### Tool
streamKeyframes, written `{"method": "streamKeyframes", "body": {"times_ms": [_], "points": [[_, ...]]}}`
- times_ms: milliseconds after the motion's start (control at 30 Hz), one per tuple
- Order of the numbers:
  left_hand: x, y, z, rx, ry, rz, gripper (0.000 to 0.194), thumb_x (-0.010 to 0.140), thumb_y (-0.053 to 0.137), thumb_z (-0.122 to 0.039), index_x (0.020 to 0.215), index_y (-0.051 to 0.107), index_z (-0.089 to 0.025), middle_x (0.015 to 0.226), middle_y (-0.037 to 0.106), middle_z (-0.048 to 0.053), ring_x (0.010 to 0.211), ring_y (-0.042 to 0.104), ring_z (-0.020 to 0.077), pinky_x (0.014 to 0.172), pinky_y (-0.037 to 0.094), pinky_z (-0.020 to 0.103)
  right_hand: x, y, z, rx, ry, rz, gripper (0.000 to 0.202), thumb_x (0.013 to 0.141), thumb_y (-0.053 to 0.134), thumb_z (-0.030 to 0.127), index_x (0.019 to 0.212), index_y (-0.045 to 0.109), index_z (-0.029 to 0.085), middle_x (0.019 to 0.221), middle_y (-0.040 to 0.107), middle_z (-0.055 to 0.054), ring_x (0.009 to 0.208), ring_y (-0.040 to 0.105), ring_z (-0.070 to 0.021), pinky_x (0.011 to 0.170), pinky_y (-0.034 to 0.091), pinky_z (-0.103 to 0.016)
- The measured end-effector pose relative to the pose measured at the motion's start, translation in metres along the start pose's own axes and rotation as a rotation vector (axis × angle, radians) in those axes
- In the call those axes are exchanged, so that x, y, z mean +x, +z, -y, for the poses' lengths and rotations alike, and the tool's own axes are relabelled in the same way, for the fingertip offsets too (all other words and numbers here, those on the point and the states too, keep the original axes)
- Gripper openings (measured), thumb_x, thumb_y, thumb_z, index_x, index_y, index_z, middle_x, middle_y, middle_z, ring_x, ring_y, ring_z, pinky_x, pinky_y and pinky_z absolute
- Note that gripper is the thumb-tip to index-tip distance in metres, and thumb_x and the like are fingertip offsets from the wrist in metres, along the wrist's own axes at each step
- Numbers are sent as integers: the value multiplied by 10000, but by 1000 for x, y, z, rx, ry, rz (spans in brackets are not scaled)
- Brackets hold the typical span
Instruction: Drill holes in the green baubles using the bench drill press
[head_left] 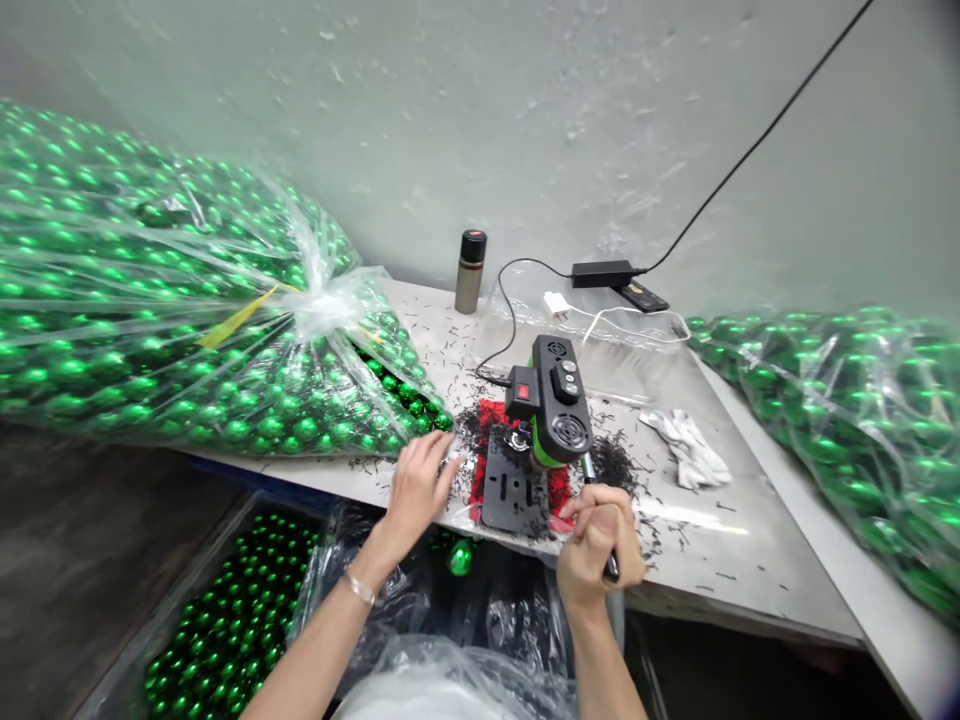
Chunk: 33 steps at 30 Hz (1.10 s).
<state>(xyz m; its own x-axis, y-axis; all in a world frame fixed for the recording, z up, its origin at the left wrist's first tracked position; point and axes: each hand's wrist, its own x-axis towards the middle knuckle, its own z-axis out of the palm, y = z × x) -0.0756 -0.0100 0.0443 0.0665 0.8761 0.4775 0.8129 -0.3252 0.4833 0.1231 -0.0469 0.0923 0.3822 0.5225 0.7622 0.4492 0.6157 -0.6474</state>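
My right hand (pixel 600 540) is wrapped round the lever handle (pixel 613 570) of a small black and green bench press (pixel 562 400) with a red switch. The press stands on a slotted black base plate (pixel 504 485) over a red mat (pixel 561 490). Left of the plate, my left hand (pixel 424 475) stretches its fingers out beside the open corner of a clear bag of shiny green balls (pixel 409 395); I see nothing held in it. Below the table edge, between my arms, one green ball (pixel 459 557) shows against dark plastic.
Small black pieces (pixel 611 462) lie scattered round the press. A white glove (pixel 686 448), a bottle (pixel 470 272), a power adapter (pixel 604 273) with cables and a phone (pixel 641 297) are on the table (pixel 720 540). Another ball bag (pixel 862 430) sits right; a lined bin of balls (pixel 232 610) stands lower left.
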Motion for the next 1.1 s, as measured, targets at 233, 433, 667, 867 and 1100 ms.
{"method": "streamKeyframes", "body": {"times_ms": [233,433,667,867,1100], "points": [[88,-1,-1,420,-51,487,213,912,535,-150,1034,687,-64,1025,703,226,977,643,325,859,438,413,-3,-3,-3,8,7,38,376,966,438,168,592,430,200,691,511,11,568,521,-107,522,402,-277],[114,3,-5,402,-52,617,237,773,602,-1,957,723,-88,904,743,209,981,672,328,856,446,381,-5,-4,-4,7,-8,42,352,959,436,145,612,441,202,693,515,9,573,519,-116,521,396,-283],[94,-28,10,-100,-289,437,541,867,630,-374,1362,572,-165,1146,725,133,1034,676,297,902,508,386,-6,-4,-5,-14,-9,51,349,961,432,159,616,466,197,688,522,5,592,527,-115,536,410,-272],[64,-17,3,-1240,-707,198,405,805,716,-346,1155,666,-148,1092,736,96,939,718,205,930,550,367,-8,-2,-6,-6,6,43,347,961,431,160,617,466,192,701,533,2,588,526,-107,538,411,-265],[32,32,-26,-1370,-864,277,309,798,730,-313,1069,707,-166,1025,746,98,873,701,183,783,583,317,3,-6,5,-20,13,94,336,959,430,149,629,463,203,690,526,2,626,538,-124,561,417,-276]]}}
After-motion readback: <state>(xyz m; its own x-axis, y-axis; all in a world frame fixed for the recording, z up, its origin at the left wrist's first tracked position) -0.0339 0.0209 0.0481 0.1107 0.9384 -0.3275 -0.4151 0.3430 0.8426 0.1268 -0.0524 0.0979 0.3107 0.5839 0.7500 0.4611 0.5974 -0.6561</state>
